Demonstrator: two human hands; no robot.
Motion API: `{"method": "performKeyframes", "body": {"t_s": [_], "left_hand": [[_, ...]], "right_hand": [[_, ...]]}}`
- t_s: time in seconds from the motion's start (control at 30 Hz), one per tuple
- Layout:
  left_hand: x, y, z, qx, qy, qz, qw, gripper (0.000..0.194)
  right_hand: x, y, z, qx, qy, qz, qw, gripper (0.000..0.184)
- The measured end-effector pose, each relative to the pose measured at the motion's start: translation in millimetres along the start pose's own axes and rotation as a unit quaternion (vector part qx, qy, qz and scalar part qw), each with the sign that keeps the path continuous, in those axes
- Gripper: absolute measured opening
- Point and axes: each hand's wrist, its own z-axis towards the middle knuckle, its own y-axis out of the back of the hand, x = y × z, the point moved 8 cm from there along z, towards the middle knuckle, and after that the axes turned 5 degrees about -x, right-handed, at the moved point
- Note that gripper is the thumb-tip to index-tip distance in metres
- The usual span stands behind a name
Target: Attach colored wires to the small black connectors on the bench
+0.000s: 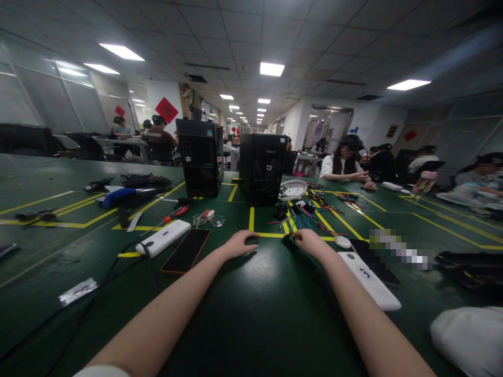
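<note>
Fingers of the right hand (308, 242) are closed in a pinch on a small black part (290, 242), at mid-table just short of the coloured wires (308, 212); the left hand (241, 245) is to its left, holding nothing, thumb and fingers apart; whether that hand touches the green table (255, 319) I cannot tell.

The main risk looks like snagging: the wires fan out loosely beyond the right hand, near a black clump (281, 211) and the white basket (293, 189), so a quick pull could drag neighbouring strands along if any lead is joined to the part; the view is too dim to show such a join. The part is small and dark, and could slip from a loose pinch; its exact shape is unclear.

To the right, a white block marked 3 (369, 283) lies close to the right forearm, with a small round white thing (343, 242) farther off; an outward sweep of that arm could nudge either. To the left, a phone (187, 251) lies beside the left forearm, glasses (214, 220) just past it; a careless reach back could knock them.
</note>
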Motion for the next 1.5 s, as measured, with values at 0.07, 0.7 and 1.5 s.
{"method": "performKeyframes", "body": {"t_s": [0.07,0.7,1.5], "left_hand": [[1,0.5,-1,0.004,0.005,-0.011,1.000,0.061],[-23,-16.1,-4,0.132,-0.047,-0.083,0.987,0.042],[-21,-18.3,-3,0.135,-0.043,-0.074,0.987,0.043]], "right_hand": [[34,-6,-4,0.003,0.060,0.039,0.997,0.033],[115,-13,-26,-0.055,0.218,0.082,0.971,0.028],[121,-14,-27,-0.063,0.224,-0.019,0.972,0.026]]}}
